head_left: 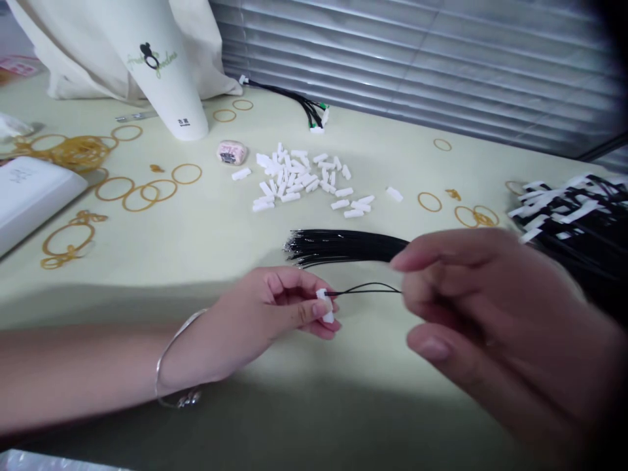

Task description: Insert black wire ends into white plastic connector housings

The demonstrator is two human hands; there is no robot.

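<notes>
My left hand [275, 307] pinches a small white plastic connector housing [324, 306] between thumb and fingers. Two thin black wires [367, 288] run from the housing to the right and pass out of sight behind my right hand [471, 307]. That hand is close to the camera and slightly blurred, with its thumb and forefinger apart; I see nothing between them. Just beyond both hands lies a bundle of black wires [348, 245] with bare metal terminals at its left end. Farther back, loose white housings [294, 173] are scattered in a pile.
Finished-looking black cables with white connectors [574, 209] are heaped at the right. Rubber bands [150, 194] lie around the table [220, 229]. A white tumbler [161, 72], a white box [34, 196], a pinkish eraser-like block [231, 152] and a cable piece [289, 98] stand or lie behind.
</notes>
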